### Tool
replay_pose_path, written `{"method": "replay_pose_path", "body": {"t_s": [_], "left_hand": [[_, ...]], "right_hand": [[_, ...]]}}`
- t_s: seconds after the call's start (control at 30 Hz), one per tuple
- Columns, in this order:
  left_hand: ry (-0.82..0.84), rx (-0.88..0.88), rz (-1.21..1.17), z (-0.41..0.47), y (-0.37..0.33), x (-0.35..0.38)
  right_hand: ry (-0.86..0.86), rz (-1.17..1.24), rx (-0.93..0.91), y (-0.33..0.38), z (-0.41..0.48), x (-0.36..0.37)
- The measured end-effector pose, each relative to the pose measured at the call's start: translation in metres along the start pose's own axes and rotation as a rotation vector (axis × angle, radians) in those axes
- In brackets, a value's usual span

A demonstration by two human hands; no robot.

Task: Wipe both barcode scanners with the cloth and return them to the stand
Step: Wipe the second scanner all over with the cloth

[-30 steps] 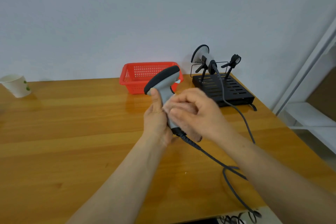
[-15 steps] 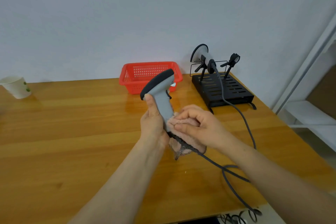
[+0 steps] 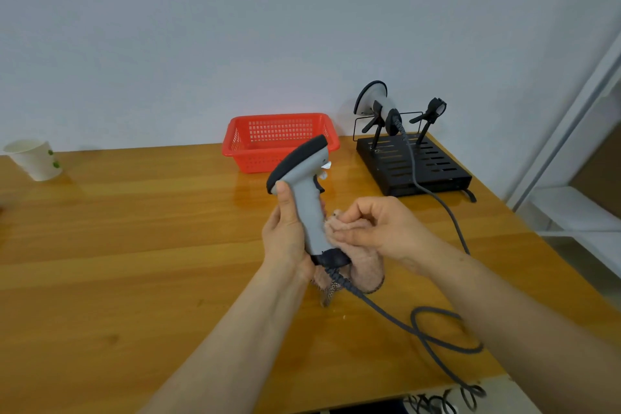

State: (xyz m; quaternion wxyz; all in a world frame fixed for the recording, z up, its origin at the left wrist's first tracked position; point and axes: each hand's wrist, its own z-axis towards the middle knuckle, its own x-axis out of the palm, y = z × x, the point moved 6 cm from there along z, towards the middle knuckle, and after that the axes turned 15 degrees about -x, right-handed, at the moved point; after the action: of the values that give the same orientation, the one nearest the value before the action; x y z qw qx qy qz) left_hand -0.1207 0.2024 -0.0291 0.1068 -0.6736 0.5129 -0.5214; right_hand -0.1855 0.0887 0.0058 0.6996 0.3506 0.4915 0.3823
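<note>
Grey pistol-grip barcode scanner (image 3: 307,202) held near centre, left hand (image 3: 285,239) clasping its handle, right hand (image 3: 383,228) pinching fuzzy pink cloth (image 3: 366,265) against it: wipe underway, I'd say, return pending; second grey scanner (image 3: 376,101) sits on black slotted stand (image 3: 443,175) far right.

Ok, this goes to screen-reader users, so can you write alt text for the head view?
A left hand grips a grey scanner above a table while the right hand holds a pink cloth against its handle. A second scanner sits on a black stand at the back right, beside a red basket.
</note>
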Motion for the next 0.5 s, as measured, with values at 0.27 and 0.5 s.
{"method": "replay_pose_path", "body": {"t_s": [0.27,0.5], "left_hand": [[-0.026,0.086,0.11,-0.005,-0.007,0.012],[-0.049,0.107,0.133,-0.009,-0.01,0.011]], "right_hand": [[-0.459,0.165,-0.12,0.026,0.021,-0.024],[-0.317,-0.045,-0.225,0.031,0.022,-0.001]]}}
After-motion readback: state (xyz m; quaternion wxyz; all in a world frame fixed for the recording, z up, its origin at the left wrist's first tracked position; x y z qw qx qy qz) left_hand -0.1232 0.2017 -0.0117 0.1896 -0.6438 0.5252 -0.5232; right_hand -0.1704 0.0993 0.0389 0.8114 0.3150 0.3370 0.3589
